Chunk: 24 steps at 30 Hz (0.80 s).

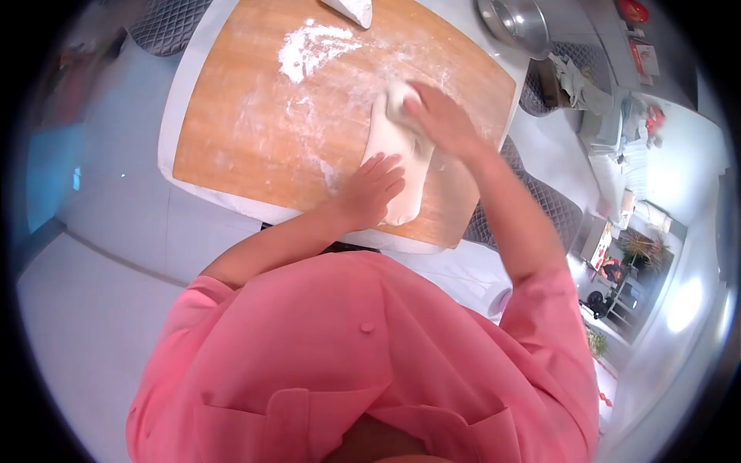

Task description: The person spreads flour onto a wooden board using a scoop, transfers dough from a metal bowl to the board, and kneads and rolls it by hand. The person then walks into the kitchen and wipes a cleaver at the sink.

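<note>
White powder (312, 48) all over this one, thickest near the top of the frame, smeared thin lower down the brown wooden-topped bench with a white rim (239, 116)! And there's the long, pale, soft strip of dough (397, 158), lying on the wood right of centre. The left hand (369, 193) rests at the strip's lower left edge, fingers a little apart, tips on the dough. Up at the far end, the right hand (444, 119) is on a thick, raised part of the dough, fingers bent; whether they pinch or merely press, can't tell from here.

Round the room we go! A white object with a dark edge (353, 11) pokes in at the top, a shiny round metal bowl (519, 25) sits upper right. Dark quilted seats (164, 25) show upper left and along the right side of the bench. Pale smooth floor (85, 309) sweeps through the lower left, a blue glow (58, 177) lies at the left edge, and a spiky-leaved plant (647, 248) stands far right.
</note>
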Available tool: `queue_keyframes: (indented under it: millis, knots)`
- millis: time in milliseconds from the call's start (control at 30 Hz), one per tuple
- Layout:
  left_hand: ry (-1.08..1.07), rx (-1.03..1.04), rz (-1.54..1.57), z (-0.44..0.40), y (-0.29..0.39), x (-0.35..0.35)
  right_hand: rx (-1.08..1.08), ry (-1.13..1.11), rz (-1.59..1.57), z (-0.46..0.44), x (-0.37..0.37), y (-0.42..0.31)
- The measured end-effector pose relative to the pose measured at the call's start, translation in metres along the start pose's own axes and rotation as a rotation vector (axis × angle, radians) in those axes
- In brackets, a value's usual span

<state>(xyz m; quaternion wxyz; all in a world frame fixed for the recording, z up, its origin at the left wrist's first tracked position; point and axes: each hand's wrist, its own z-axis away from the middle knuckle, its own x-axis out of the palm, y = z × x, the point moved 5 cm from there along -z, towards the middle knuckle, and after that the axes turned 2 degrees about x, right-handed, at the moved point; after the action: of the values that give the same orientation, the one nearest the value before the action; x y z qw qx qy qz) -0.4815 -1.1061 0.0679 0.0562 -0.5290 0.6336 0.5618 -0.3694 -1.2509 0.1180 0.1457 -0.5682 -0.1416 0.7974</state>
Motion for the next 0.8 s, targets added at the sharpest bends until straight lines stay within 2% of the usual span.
queue_keyframes:
  millis: [33, 67, 133, 167, 233, 267, 400, 500, 567, 700, 767, 800]
  knots:
    - [0.002, 0.005, 0.008, 0.002, 0.000, -0.001, -0.070, 0.091, -0.009, 0.024, 0.001, -0.004]
    - [-0.027, 0.002, 0.036, 0.003, -0.001, -0.002, -0.061, 0.089, -0.005, 0.041, 0.013, -0.004]
    - [-0.058, -0.008, 0.072, 0.002, -0.004, -0.004, 0.186, 0.278, -0.223, 0.055, 0.035, 0.007]
    - [-0.116, -0.024, 0.089, 0.001, -0.005, -0.002, 0.183, 0.268, -0.223, 0.042, 0.046, 0.007]
    - [-0.181, -0.051, 0.109, 0.000, -0.007, -0.004, 0.154, 0.639, -0.129, 0.017, 0.048, 0.010]
    - [-0.165, -0.077, 0.114, -0.002, -0.006, -0.007, 0.071, 0.697, -0.129, 0.002, 0.043, 0.017]
    - [-0.134, -0.093, 0.072, -0.005, -0.011, 0.007, -0.065, 0.583, 0.019, -0.058, 0.033, 0.061]
    - [-0.127, -0.104, 0.047, -0.001, -0.006, 0.005, 0.003, 0.648, -0.068, -0.084, 0.025, 0.076]
    - [-0.118, -0.097, 0.010, 0.001, -0.008, 0.012, 0.156, 0.511, -0.057, -0.098, 0.014, 0.078]
    - [-0.095, -0.125, -0.012, -0.002, -0.008, 0.011, 0.215, 0.492, 0.043, -0.114, 0.018, 0.091]
    - [-0.105, -0.093, -0.068, -0.008, -0.008, 0.000, 0.285, 0.258, -0.103, -0.121, 0.031, 0.085]
    - [-0.131, -0.084, -0.084, -0.010, -0.008, 0.001, 0.107, 0.172, -0.168, -0.106, 0.031, 0.059]
